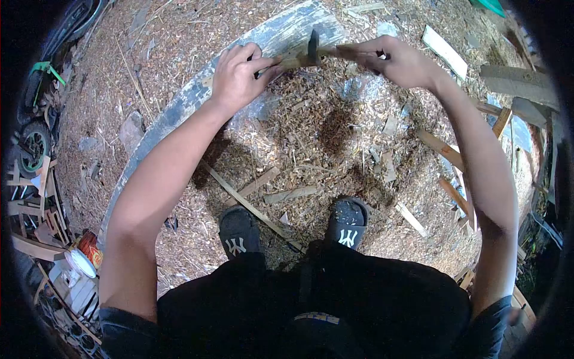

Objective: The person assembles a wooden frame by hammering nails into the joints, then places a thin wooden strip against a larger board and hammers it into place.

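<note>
Both arms reach forward over the ground. A narrow wooden piece (294, 62) lies between the hands, with a dark upright part (313, 46) near its middle that looks like a blade or tool head. My left hand (239, 75) pinches the piece's left end between thumb and fingers. At the other end, the fingers of my right hand (391, 60) are closed on it. Beneath and behind the piece runs a long weathered board (269, 36) with worn pale paint, curving down the left side. The exact shape of the held piece is hard to make out.
Wood shavings (335, 128) cover the ground. Two sandalled feet (239, 230) stand below the hands. Offcuts such as a pale plank (444, 52) and a thick beam (519, 84) lie right. A small wheel (34, 149) and a white lid (81, 263) are at left.
</note>
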The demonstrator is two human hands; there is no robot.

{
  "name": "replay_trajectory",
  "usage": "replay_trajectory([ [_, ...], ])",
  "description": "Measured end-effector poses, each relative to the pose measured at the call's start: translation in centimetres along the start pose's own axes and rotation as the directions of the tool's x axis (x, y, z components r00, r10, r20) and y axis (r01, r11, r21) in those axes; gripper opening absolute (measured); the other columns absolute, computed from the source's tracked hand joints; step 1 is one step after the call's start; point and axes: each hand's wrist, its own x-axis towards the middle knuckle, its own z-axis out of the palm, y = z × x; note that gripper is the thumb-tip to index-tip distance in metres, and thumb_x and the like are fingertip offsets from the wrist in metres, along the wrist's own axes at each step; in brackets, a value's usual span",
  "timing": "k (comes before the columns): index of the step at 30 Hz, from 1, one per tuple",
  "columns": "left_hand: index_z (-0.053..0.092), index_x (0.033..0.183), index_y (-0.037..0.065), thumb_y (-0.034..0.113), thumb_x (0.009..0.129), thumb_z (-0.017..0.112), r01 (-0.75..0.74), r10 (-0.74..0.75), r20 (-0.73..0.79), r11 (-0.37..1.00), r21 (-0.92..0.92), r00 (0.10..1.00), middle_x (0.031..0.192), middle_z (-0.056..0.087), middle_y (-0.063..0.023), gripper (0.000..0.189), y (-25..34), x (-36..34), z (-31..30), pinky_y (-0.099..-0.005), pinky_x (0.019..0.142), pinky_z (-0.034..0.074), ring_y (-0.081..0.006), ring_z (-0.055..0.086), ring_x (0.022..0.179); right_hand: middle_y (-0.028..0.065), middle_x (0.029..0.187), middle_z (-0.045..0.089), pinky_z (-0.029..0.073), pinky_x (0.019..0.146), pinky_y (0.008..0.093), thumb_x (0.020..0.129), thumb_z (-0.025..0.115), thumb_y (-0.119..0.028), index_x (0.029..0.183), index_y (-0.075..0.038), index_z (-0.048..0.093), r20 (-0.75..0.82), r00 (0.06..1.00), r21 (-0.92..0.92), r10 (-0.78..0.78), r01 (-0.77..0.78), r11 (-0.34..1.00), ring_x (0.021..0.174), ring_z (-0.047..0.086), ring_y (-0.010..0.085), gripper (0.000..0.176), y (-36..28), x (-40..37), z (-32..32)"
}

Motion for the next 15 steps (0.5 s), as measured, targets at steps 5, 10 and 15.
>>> replay_trajectory([
  [5, 0.083, 0.103, 0.017, 0.018, 0.082, 0.085, -0.006, 0.005, -0.009, 1.000, -0.030, 1.000, 0.086, 0.055, -0.0019, 0.021, 0.1, 0.1, -0.2, -0.0403, 0.077, 0.047, -0.0236, 0.058, 0.082, 0.0103, 0.086, 0.072, 0.062, 0.075, 0.0385, 0.108, 0.052, -0.021, 0.146, -0.025, 0.062, -0.067, 0.998, -0.092, -0.006, 0.000, 0.996, 0.075, 0.069, 0.0146, 0.039, -2.5, 0.0, -1.1],
  [10, 0.083, 0.103, 0.016, 0.019, 0.082, 0.085, -0.062, 0.063, -0.033, 0.998, 0.026, 0.997, 0.085, 0.055, -0.0016, 0.021, -0.2, 0.0, -0.1, -0.0397, 0.075, 0.046, -0.0231, 0.058, 0.080, 0.0088, 0.101, 0.072, 0.060, 0.055, 0.0304, 0.102, 0.063, -0.019, 0.146, -0.030, 0.060, -0.076, 0.980, -0.423, -0.184, 0.135, 0.896, 0.069, 0.070, 0.0190, 0.045, -2.5, -2.6, 2.8],
  [15, 0.083, 0.107, 0.016, 0.020, 0.087, 0.082, -0.050, 0.049, -0.020, 0.999, -0.016, 0.999, 0.085, 0.055, -0.0009, 0.021, 0.3, 0.1, -0.3, -0.0380, 0.076, 0.044, -0.0198, 0.057, 0.079, 0.0200, 0.138, 0.059, 0.053, 0.037, 0.0232, 0.098, 0.061, -0.001, 0.161, -0.038, 0.036, 0.130, 0.992, -0.504, 0.002, 0.065, 0.861, 0.052, 0.058, 0.0146, 0.077, -2.3, -6.1, 7.2],
])
